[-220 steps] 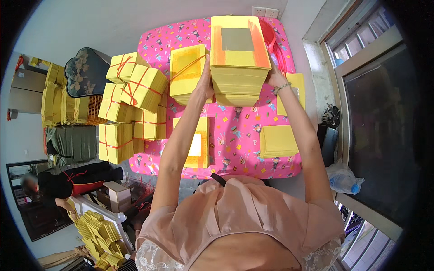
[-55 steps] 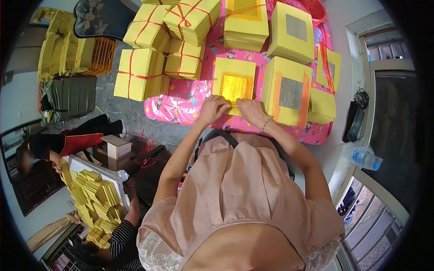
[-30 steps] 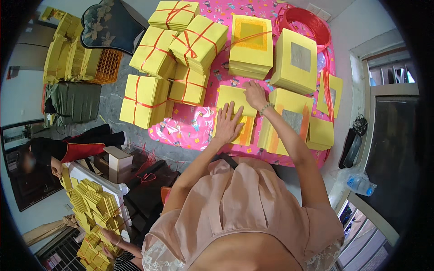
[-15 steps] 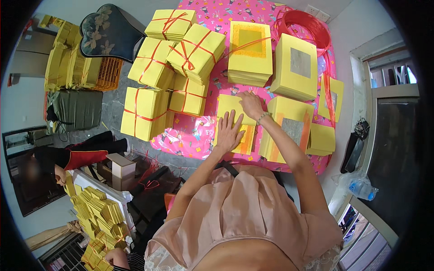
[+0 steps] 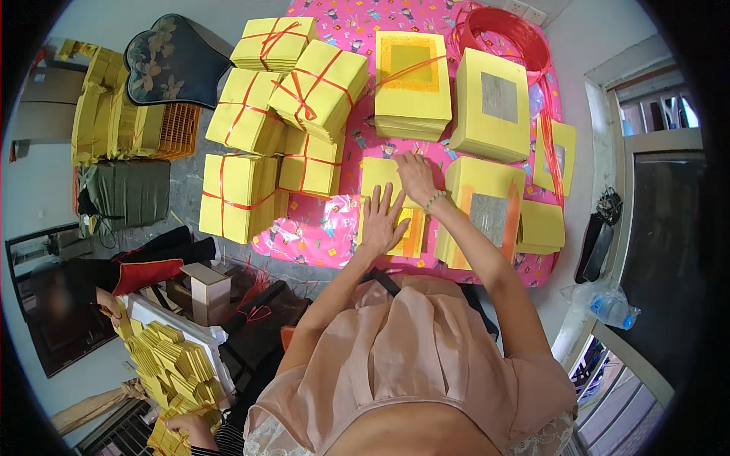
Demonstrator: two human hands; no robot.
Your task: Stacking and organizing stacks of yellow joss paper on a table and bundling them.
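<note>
My left hand (image 5: 385,219) lies flat with fingers spread on a yellow paper stack (image 5: 372,173) near the table's front edge. An orange-printed band shows beside its thumb. My right hand (image 5: 416,181), with a beaded bracelet on its wrist, rests at the far right corner of the same stack. Its fingers are slightly bent and a little apart, and they seem to hold nothing. Right of that stack, under my right forearm, stands a thicker yellow paper stack (image 5: 461,182) with a grey rectangle and orange bands on top.
Several yellow bundles tied with red ribbon (image 5: 319,80) are piled at left on the pink tablecloth (image 5: 338,216). Farther back stand two loose paper stacks (image 5: 411,106) and a red ribbon coil (image 5: 506,45). At lower left, other people's hands (image 5: 190,427) touch folded yellow paper (image 5: 171,357).
The whole view has shifted slightly. My two hands stay on the yellow stack in almost the same pose. At lower left, another person's hand has moved over the folded paper.
</note>
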